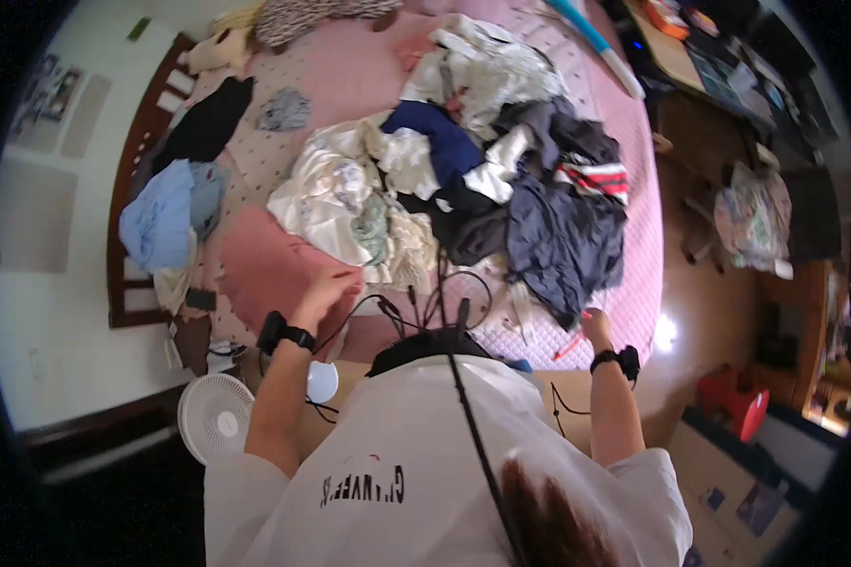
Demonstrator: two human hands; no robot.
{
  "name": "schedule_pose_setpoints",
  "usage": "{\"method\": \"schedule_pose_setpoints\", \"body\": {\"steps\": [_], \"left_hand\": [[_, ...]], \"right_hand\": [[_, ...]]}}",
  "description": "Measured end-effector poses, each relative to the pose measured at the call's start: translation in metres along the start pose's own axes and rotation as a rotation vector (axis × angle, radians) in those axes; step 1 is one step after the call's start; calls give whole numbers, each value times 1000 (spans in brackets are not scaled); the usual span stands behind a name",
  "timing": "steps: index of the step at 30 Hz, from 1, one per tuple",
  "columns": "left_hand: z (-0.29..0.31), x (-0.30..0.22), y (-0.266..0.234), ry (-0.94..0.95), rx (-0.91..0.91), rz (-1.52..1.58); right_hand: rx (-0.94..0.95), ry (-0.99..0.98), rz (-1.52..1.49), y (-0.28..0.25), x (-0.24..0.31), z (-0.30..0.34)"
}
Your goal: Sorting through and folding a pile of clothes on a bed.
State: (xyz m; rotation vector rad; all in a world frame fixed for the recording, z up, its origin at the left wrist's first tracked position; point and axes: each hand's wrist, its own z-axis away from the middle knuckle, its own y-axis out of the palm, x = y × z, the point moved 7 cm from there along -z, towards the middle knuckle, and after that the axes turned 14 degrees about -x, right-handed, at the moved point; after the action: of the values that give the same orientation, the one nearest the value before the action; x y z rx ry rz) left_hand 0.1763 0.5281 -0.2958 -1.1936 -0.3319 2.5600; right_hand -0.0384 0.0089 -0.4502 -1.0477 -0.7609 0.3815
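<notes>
My left hand (329, 291) is closed at the near right edge of a pink cloth (269, 269), its fingers gathering the fabric. This cloth is spread at the left of the bed beside a white floral garment (326, 184). My right hand (596, 327) is closed around a thin red piece (569, 347), perhaps part of a hanger; its full shape is hidden. Just beyond that hand lies the lower end of a dark navy garment (567, 246). A large heap of clothes, with a blue garment (435, 137) and a white one (487, 71), covers the middle.
Light blue clothes (158, 217) hang over the wooden bed rail (128, 203) at left. A white fan (217, 416) stands at lower left. Black cables (444, 312) rise before my waist. At right are a chair with a bag (755, 217) and a red bin (736, 404).
</notes>
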Motion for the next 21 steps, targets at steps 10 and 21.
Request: {"method": "schedule_pose_setpoints", "body": {"steps": [10,21], "left_hand": [[18,7,-44,-16,-189,110],[-12,47,-73,-157,-220,284]], "right_hand": [[-140,-354,-243,6,185,-99],[-161,-633,-72,29,441,-107]]}}
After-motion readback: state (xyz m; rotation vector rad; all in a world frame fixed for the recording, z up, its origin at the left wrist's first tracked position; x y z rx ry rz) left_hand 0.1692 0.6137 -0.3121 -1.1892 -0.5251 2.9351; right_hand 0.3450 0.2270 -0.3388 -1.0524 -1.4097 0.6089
